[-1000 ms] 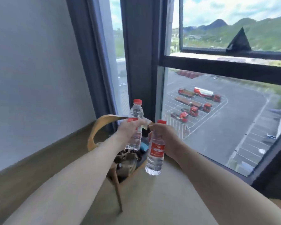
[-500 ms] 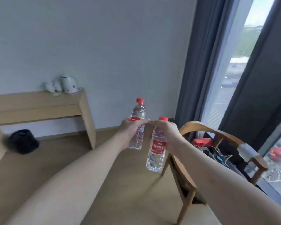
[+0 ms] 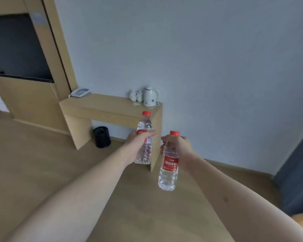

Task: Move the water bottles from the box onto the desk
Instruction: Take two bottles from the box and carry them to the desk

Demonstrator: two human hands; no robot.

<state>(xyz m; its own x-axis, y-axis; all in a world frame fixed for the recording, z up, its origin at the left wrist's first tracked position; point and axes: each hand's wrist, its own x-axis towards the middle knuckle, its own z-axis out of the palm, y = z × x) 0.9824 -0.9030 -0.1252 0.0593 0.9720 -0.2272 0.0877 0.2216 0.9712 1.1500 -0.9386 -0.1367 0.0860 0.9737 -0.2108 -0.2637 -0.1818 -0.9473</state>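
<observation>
1. Pale grey-white wall (image 3: 208, 58) fills the upper and right part of the view; light wood-look floor (image 3: 42, 163) fills the lower part.
2. Tall light-wood panel (image 3: 24, 95) stands at left against the wall, with a dark rectangular screen (image 3: 17, 48) set into it.
3. Light-wood desk (image 3: 101, 103) runs along the wall, its left end meeting the wood panel. It is well beyond both hands.
4. Dark grey-blue curtain (image 3: 297, 172) hangs at the right edge.
5. Two bare forearms reach forward from the bottom of the view, each hand holding one bottle in the air above the floor.
6. Left hand (image 3: 138, 142): fingers curled round the red label band of a clear plastic water bottle with a red cap (image 3: 144, 137). Bottle upright; seen in front of the desk's right end panel, not touching it.
7. Right hand (image 3: 179, 147): fingers wrapped round the upper shoulder of a second clear red-capped, red-labelled water bottle (image 3: 169, 168). Bottle roughly upright, hangs below the grip, lower and nearer than the left one. The two bottles are apart.
8. Black round waste bin (image 3: 101, 137) sits on the floor under the desk, beside its left leg.
9. White electric kettle (image 3: 150, 98) stands at the desk's right end; small white cups (image 3: 136, 96) just left of it.
10. White telephone (image 3: 80, 92) lies at the desk's left end.
11. Small greenish packet (image 3: 136, 104) lies in front of the cups; contents not legible.
</observation>
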